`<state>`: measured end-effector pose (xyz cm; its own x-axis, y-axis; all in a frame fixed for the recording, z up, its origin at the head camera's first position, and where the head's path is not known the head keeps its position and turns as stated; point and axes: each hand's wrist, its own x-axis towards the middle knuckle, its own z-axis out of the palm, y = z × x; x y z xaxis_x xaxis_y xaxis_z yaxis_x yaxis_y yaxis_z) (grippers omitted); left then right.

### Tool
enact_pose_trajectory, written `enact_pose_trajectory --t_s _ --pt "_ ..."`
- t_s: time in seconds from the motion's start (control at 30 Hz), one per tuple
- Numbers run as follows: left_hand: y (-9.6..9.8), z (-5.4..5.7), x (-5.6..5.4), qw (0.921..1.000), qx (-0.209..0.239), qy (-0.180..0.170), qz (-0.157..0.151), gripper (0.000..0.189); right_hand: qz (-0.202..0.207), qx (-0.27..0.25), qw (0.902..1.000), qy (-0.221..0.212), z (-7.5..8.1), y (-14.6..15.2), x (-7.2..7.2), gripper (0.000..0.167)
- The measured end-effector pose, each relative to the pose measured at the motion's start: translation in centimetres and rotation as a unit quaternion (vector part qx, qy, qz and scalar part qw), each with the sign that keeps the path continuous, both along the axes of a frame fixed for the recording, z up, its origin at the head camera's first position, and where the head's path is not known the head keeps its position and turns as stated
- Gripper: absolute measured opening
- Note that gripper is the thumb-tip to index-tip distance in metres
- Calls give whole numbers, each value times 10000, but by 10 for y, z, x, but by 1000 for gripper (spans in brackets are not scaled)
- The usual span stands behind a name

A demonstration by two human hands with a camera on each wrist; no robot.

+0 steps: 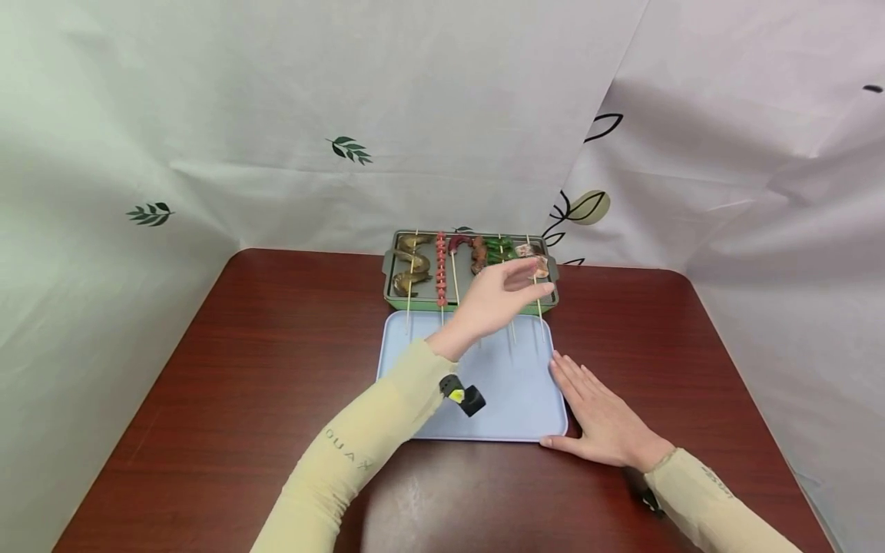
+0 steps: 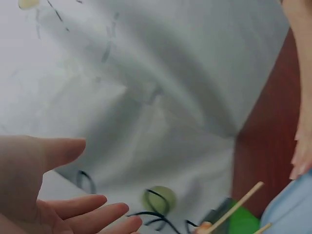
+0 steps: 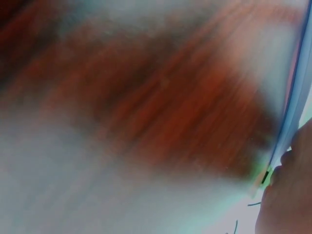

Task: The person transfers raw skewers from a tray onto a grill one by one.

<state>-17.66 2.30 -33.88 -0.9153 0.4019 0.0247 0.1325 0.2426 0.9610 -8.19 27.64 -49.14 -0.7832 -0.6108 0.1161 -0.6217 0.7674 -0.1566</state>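
My left hand (image 1: 499,298) hovers over the right part of a grill pan (image 1: 459,290), its thumb and fingers apart. In the left wrist view, nothing sits between that hand's (image 2: 22,180) extended fingers and thumb. Beneath and beside it lie skewers of green pieces (image 1: 501,250), brown chunks (image 1: 478,253) and pale, pinkish pieces (image 1: 531,251). My right hand (image 1: 600,415) lies along the right edge of a light blue tray (image 1: 508,395), fingers straight, thumb by the near corner. The right wrist view is mostly blurred, with part of that hand (image 3: 287,185) beside the tray edge (image 3: 295,102).
Farther left on the pan are skewers of brownish curled pieces (image 1: 411,283), red pieces (image 1: 441,269) and a dark red curved piece (image 1: 458,243). Their sticks reach over the tray's far edge. A white patterned cloth (image 1: 442,153) hangs behind the reddish-brown table (image 1: 290,330).
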Motion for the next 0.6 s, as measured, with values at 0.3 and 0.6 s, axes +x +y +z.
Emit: enact_pose_trajectory --t_s 0.3,0.6 --pt "-59 -11 36 9973 136 602 406 63 7 -69 9999 86 3 0 -1 112" --pt "-146 -47 34 9710 -1118 1758 1174 83 -27 -65 10000 37 1 0 1 113"
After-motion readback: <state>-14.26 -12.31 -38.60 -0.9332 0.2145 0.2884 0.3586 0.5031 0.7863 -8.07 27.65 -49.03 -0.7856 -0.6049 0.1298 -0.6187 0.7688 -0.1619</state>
